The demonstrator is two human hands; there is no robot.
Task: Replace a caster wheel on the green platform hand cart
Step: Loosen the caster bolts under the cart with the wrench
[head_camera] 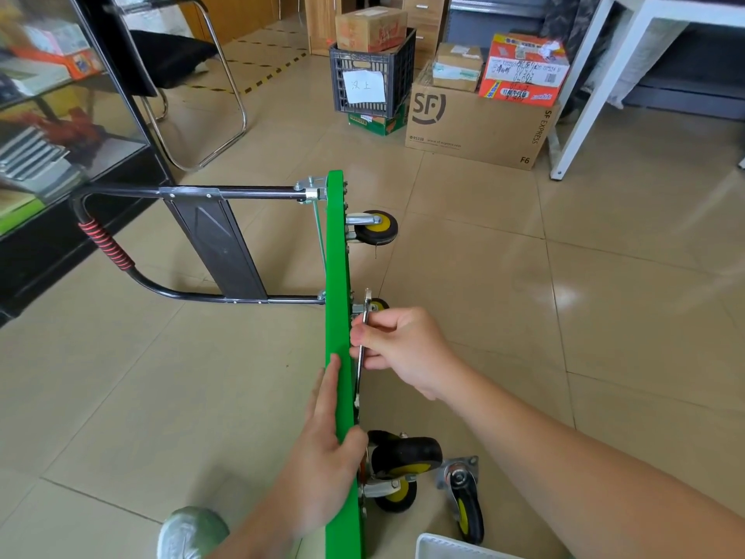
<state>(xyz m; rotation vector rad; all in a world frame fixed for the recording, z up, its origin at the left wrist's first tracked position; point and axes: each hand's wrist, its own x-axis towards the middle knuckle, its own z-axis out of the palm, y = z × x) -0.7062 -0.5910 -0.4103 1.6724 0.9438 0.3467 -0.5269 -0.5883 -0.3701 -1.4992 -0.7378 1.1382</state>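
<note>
The green platform cart (pixel 338 276) stands on its side edge, its black handle (pixel 161 236) folded out to the left. My left hand (pixel 326 449) lies flat along the top edge of the deck, thumb hooked over it. My right hand (pixel 403 349) grips a silver wrench (pixel 363 349) set against the mount of a caster (pixel 377 306) on the underside. Another mounted caster (pixel 377 227) sits farther away and one (pixel 399 474) nearer me. A loose caster wheel (pixel 465 498) lies on the tiles to the right.
A white tray corner (pixel 451 548) shows at the bottom. Cardboard boxes (pixel 475 119) and a black crate (pixel 371 78) stand ahead, a white table leg (pixel 580 115) to the right, a glass cabinet (pixel 60 127) and chair (pixel 193 94) to the left. My shoe (pixel 189 532) is below.
</note>
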